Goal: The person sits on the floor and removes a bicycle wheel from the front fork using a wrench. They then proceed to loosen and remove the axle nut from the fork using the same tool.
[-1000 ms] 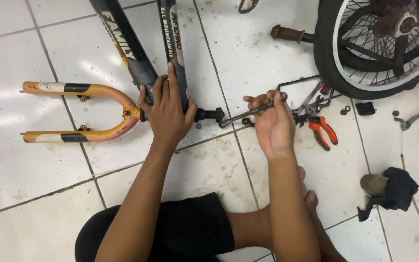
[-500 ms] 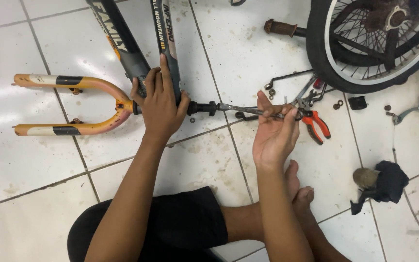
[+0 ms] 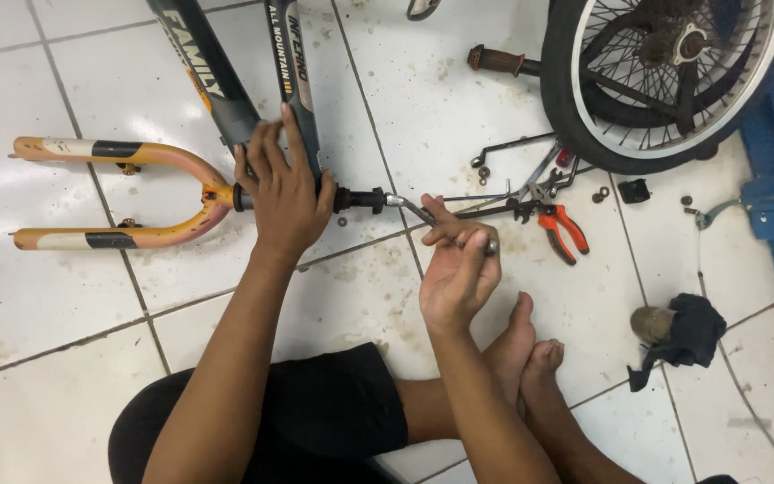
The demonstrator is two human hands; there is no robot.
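Down on the tiled floor, between my knees, my left hand is pressed flat over the head tube of the dark bicycle frame, fingers spread and gripping it where the two tubes meet. My right hand is clenched round the handle of a wrench, whose head sits at the black threaded steerer end sticking out of the head tube.

On the far side of the tube the orange fork lies flat, its legs pointing left, seated in the frame. I judge the headset work is mid-way: the fork is in place and the wrench is on the top fitting, but whether the nut is tight or loose I cannot tell.

Beyond the wrench lie orange-handled pliers, thin rods and loose nuts. Further right a spoked wheel rests beside a handlebar grip, and a dark rag lies near my bare feet.
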